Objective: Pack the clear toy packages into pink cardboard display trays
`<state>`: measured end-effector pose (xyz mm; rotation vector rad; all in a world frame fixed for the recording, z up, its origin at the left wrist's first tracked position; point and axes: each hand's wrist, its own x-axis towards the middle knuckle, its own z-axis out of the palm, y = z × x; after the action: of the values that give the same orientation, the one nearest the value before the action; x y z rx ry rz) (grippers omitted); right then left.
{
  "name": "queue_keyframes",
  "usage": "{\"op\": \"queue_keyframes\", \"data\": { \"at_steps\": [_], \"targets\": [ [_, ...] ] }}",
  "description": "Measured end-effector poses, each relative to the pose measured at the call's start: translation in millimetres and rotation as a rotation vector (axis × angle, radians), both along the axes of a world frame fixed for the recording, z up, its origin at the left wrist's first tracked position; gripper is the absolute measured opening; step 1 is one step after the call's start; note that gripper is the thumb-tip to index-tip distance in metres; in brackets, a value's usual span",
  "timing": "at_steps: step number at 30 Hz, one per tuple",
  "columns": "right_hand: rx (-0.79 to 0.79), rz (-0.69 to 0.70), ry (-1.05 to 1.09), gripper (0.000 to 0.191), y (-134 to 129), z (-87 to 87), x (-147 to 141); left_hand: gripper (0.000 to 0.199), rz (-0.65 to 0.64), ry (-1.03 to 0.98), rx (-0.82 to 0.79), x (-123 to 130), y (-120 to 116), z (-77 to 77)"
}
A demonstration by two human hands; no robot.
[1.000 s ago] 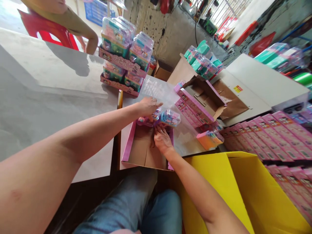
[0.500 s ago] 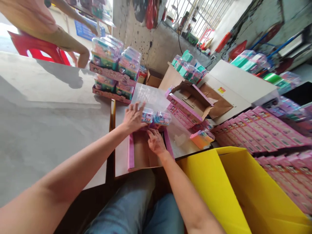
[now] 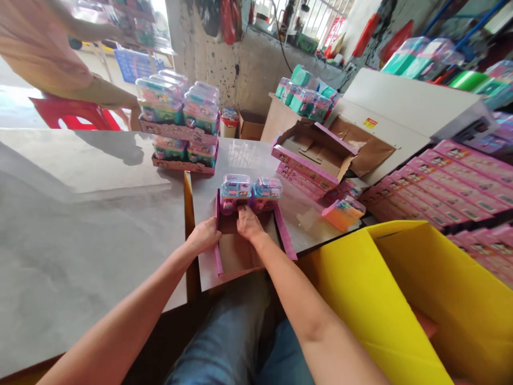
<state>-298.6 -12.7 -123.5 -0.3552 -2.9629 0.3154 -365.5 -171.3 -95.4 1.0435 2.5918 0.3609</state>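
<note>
A shallow pink cardboard display box [image 3: 287,238] lies in front of me, its brown inside showing. Two clear-lidded plastic cases, a left one [image 3: 236,188] and a right one [image 3: 267,191], stand side by side at its far end. My left hand [image 3: 205,235] is closed on the box's left wall, thumb over the edge. Inside the box, my right hand [image 3: 249,222] has its fingers curled against the lower front of the left case. Its fingertips are partly hidden, and I cannot make out whether they pinch anything.
Stacked filled display boxes [image 3: 178,128] stand behind to the left. Toward the right are an empty pink box [image 3: 312,152], an orange-based case [image 3: 343,213], a big yellow carton [image 3: 344,299] and rows of pink boxes [image 3: 460,187]. A person [image 3: 52,59] is at the far left.
My left hand has come off the left case and down to the box's left wall. My right hand has stayed by the left case's front. The view has shifted slightly.
</note>
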Motion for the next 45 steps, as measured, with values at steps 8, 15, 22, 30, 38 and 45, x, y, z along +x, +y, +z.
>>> {"op": "queue_keyframes", "data": {
  "at_steps": [8,15,22,30,38,45],
  "targets": [
    [-0.116,0.079,-0.134,0.026,69.2,17.3,46.7,0.03,0.032,0.354,0.101,17.3,12.0,20.2],
    [-0.052,-0.05,-0.088,0.031,94.0,10.2,44.0,0.038,-0.356,0.397,0.055,37.4,70.8,-15.2],
    [0.018,-0.166,0.046,0.037,73.9,-8.2,45.7,0.033,-0.496,0.548,0.23,18.9,75.1,19.5],
    [0.043,-0.17,0.07,0.039,73.5,-10.8,45.2,0.056,-0.425,0.673,0.004,-47.3,128.1,72.6],
    [-0.028,-0.2,0.039,0.031,79.0,-9.4,35.7,0.045,-0.546,0.68,-0.138,-52.3,127.8,78.4],
    [-0.057,-0.183,0.044,0.03,81.1,-14.0,39.0,0.046,-0.632,0.654,-0.163,-59.3,125.0,84.8]
  ]
}}
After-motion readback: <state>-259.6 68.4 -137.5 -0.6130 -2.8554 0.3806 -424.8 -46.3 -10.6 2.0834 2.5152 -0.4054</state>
